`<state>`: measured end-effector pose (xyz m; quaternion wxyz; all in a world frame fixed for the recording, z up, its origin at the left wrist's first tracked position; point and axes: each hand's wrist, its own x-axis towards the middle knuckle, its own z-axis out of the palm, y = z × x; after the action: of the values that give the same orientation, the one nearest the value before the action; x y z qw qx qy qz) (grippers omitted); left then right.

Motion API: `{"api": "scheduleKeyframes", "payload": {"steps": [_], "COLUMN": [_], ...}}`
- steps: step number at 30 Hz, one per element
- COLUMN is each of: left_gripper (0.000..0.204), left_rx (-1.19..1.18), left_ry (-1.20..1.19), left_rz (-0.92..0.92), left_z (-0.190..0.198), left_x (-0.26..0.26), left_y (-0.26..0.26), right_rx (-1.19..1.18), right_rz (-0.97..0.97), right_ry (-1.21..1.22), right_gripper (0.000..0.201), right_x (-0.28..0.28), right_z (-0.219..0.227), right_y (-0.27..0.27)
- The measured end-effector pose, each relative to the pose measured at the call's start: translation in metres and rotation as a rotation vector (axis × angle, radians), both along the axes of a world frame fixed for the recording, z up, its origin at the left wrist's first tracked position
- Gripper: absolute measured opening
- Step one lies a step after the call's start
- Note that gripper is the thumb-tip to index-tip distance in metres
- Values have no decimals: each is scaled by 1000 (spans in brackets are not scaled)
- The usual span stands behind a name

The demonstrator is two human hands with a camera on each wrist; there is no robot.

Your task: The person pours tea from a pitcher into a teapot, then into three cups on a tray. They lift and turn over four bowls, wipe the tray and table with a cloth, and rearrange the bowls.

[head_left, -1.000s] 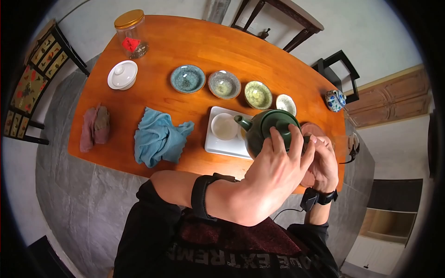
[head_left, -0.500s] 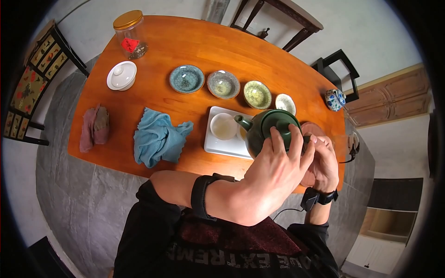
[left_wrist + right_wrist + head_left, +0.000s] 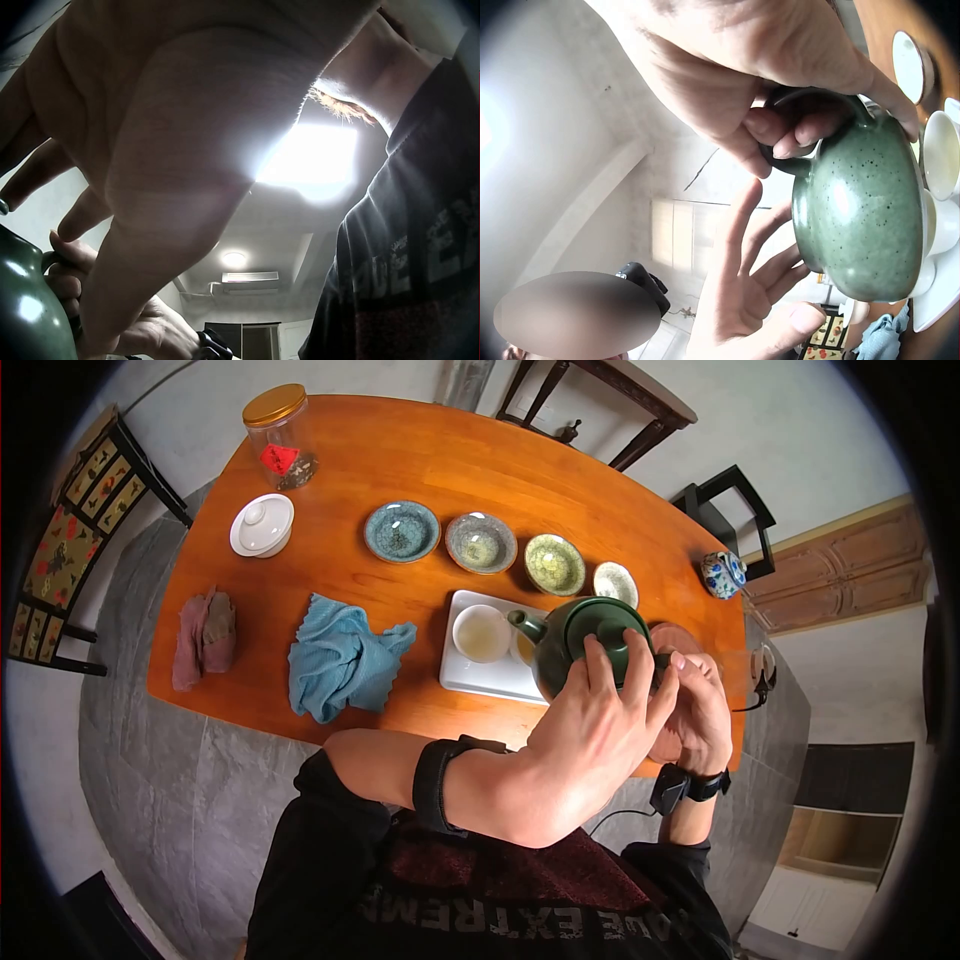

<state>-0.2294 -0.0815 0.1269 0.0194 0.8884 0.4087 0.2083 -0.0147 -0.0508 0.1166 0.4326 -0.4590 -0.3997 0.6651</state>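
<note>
Head view: the green teapot hangs over the white tray, left hand's spread fingertips on its lid! Left wrist: the right hand beside the pot. Right wrist: fingers curl round the handle!

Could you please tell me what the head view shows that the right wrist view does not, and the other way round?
Only the head view shows the gold-lidded jar, the pink cloth and the blue-patterned pot.

Only the right wrist view shows the loop of the teapot's handle, with fingers of the right hand curled through it.

Both show the green teapot, both hands, including the left hand with its fingers at the lid, the blue cloth and part of the patterned cabinet.
</note>
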Motion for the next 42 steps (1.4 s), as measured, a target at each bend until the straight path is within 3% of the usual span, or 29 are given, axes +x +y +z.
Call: {"api": "scheduleKeyframes", "payload": {"steps": [42], "left_gripper": [61], "left_rx": [12], "left_ry": [-15], "left_rz": [-26], "left_z": [0], "left_x": [2], "left_y": [-1], "right_rx": [16], "right_rz": [0], "right_ry": [-47], "right_gripper": [24], "right_x": [5], "right_z": [3], "right_y": [-4]}}
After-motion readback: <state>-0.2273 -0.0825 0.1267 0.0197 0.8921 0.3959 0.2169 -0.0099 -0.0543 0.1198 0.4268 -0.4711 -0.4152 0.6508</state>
